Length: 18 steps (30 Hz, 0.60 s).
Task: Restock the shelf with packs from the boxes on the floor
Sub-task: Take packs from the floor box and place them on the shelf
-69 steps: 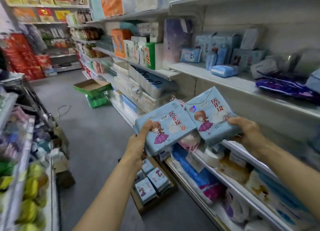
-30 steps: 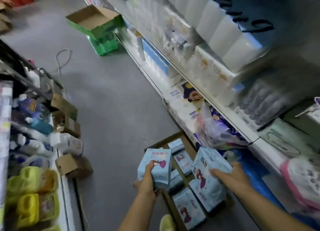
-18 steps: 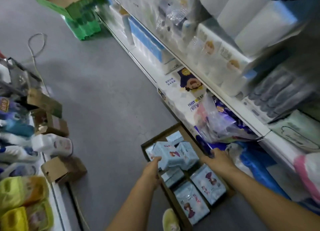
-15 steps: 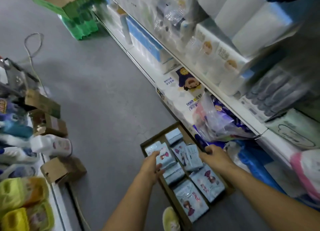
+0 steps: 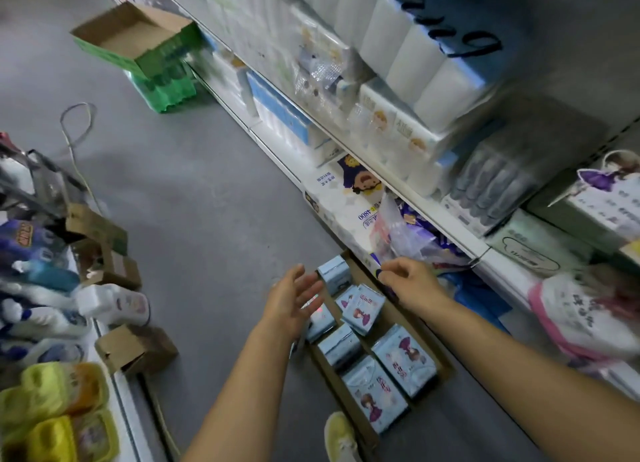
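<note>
I am counting seven light blue packs (image 5: 403, 359) lying in the one open cardboard box (image 5: 446, 368) on the floor. I am seeing two bare hands above it, the left hand (image 5: 294, 300) and the right hand (image 5: 410, 281). I am also counting one green box (image 5: 136, 40) farther along the aisle and one yellow shoe (image 5: 341, 439).

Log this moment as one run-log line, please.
left hand: open, empty | right hand: loosely curled, empty | packs: in floor box | shelf restock: pending
</note>
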Each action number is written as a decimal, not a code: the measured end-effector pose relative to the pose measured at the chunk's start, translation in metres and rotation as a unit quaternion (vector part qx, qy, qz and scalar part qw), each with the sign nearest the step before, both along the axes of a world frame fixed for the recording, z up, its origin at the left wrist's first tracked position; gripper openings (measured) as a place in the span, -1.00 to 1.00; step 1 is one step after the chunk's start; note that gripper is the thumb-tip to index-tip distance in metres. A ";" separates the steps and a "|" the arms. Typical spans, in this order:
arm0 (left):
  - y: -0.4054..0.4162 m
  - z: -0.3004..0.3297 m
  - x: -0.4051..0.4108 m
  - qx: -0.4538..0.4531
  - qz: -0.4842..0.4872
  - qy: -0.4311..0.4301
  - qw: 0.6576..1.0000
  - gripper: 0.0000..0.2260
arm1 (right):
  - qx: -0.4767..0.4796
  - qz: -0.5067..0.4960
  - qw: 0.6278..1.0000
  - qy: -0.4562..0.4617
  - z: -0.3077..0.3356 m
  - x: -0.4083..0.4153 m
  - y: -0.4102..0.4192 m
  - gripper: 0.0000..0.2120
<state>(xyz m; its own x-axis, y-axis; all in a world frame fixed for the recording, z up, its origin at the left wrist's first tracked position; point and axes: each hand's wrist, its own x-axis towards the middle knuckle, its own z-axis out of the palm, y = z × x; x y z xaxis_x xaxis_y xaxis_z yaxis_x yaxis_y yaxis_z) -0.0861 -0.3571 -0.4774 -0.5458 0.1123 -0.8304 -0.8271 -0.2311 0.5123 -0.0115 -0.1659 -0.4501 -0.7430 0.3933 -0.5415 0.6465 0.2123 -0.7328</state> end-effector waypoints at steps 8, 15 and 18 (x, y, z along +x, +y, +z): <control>-0.020 0.042 0.046 0.013 0.001 0.058 0.998 -0.72 | -0.018 -0.008 0.999 0.043 0.035 0.065 -0.007 -0.85; -0.073 0.049 0.100 0.010 0.034 0.063 0.997 -0.74 | -0.022 0.045 0.999 0.019 0.033 0.107 -0.044 -0.86; -0.112 0.030 0.113 -0.014 0.050 0.042 0.998 -0.78 | -0.035 0.063 0.997 -0.009 0.017 0.115 -0.070 -0.88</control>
